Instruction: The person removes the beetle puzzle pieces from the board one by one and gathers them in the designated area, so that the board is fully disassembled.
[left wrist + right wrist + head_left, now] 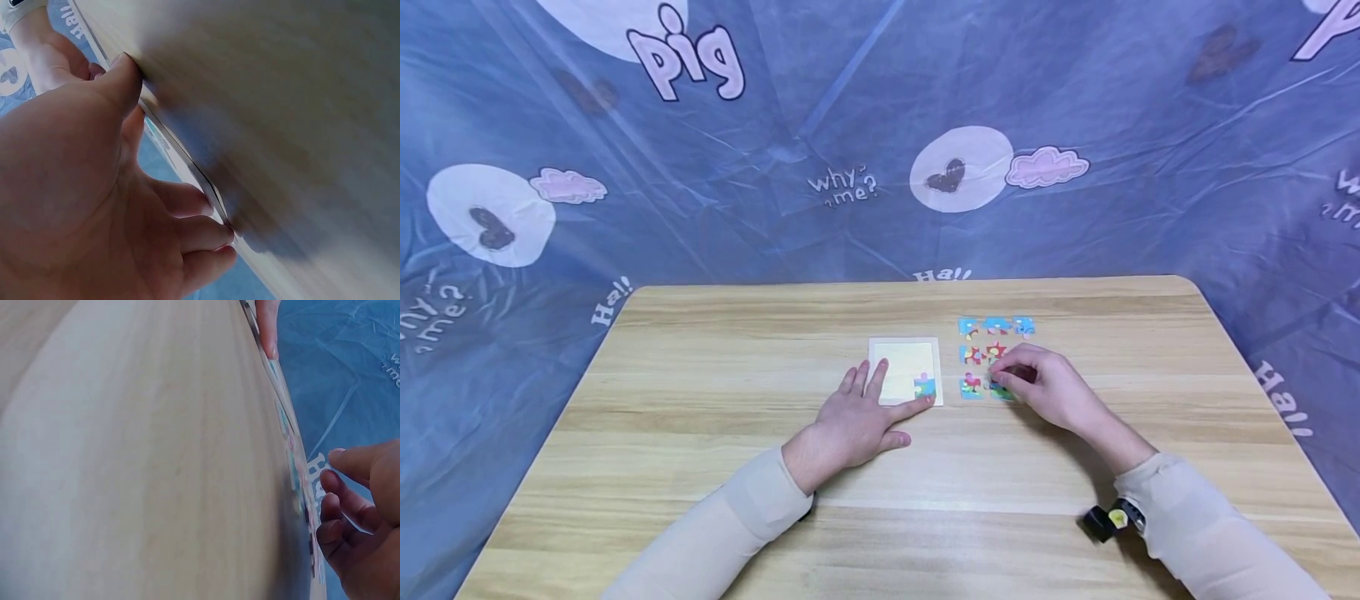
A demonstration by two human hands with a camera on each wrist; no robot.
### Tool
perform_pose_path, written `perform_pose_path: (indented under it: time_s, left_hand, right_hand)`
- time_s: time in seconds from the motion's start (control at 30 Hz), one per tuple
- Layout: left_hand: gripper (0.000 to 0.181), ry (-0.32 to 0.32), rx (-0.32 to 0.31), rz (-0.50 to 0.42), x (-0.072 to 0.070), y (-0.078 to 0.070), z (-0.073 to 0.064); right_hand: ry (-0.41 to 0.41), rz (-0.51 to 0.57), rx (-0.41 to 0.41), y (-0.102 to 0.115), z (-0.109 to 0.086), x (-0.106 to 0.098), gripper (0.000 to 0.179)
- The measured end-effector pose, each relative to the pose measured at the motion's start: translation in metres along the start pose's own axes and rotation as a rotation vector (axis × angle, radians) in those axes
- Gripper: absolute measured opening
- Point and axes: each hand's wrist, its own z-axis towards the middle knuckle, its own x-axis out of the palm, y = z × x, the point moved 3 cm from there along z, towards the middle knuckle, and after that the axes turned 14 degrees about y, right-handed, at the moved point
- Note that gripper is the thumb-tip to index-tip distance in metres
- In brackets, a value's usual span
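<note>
My left hand (857,427) lies spread at the near left of a white puzzle tray (941,367), with its index fingertip at the lower right corner. One jigsaw piece (924,387), green, blue and pink, sits in that corner. To the right, several colourful jigsaw pieces (972,327) are laid out in rows on the table. My right hand (1051,387) hovers low over the near rows, fingers bent and thumb toward the index finger. In the right wrist view, a gap shows between its thumb (356,462) and index finger. The right hand hides part of the rows.
The light wooden table (700,358) has its far edge against a blue printed cloth (737,208), which also hangs at both sides. A black wrist device (1105,521) hangs from the right sleeve (1202,517), low over the table.
</note>
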Motion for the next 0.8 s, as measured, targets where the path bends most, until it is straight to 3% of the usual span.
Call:
perform_pose_path:
  time_s: [0.4, 0.8]
  left_hand:
    - [0.056, -0.009, 0.010, -0.002, 0.002, -0.001, 0.000]
    - [0.057, 0.013, 0.029, -0.112, 0.001, 0.001, 0.000]
  right_hand:
    - [0.050, 0.061, -0.035, 0.018, 0.014, 0.008, 0.012]
    - [0.093, 0.074, -0.049, 0.035, 0.032, 0.015, 0.011]
